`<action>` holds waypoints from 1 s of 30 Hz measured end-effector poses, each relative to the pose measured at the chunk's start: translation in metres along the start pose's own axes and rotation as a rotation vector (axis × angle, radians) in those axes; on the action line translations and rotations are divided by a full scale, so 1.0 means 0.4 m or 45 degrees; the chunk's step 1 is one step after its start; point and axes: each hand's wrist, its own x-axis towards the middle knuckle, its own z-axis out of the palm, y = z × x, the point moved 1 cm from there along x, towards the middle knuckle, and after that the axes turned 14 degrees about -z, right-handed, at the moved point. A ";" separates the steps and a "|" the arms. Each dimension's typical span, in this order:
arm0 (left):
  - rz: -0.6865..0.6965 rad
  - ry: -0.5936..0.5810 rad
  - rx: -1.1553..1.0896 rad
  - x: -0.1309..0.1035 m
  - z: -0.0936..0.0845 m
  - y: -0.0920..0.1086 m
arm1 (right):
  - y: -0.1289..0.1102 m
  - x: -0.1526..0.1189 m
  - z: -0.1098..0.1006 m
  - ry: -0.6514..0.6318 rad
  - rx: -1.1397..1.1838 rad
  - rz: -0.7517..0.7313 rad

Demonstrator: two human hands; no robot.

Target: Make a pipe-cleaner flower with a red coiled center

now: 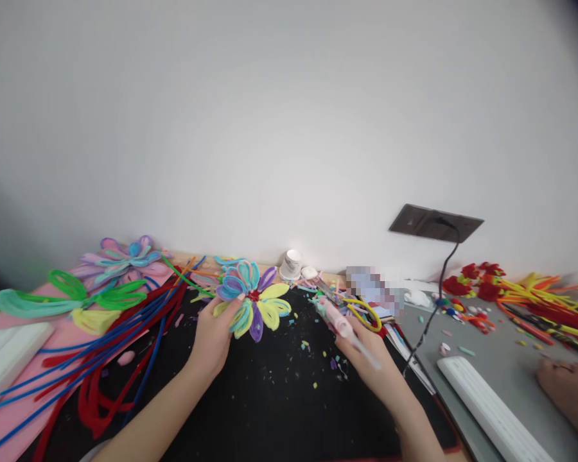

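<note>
My left hand point(214, 337) pinches a flower made of pipe cleaners point(255, 296) at its left petals. The flower has blue, purple and yellow looped petals around a red centre, facing me above the black mat. Over the mat's right part, my right hand point(366, 353) is closed around a pink glue gun point(338, 319). A translucent glue stick point(366, 350) sticks out of its rear towards me. The glue gun's front end lies among coloured scraps and is hard to make out. Some fingers of my right hand are hidden.
Blue pipe cleaners point(96, 356) and finished flowers point(125, 260) lie left. A paper cup point(291, 264) stands by the wall. A phone point(373, 289) and a black cable point(431, 314) are right. Another person's hand point(568, 385) rests by a white power strip point(491, 407).
</note>
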 end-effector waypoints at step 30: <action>-0.454 -0.382 0.299 -0.002 -0.002 -0.053 | -0.246 0.595 0.311 -0.762 -0.566 -0.774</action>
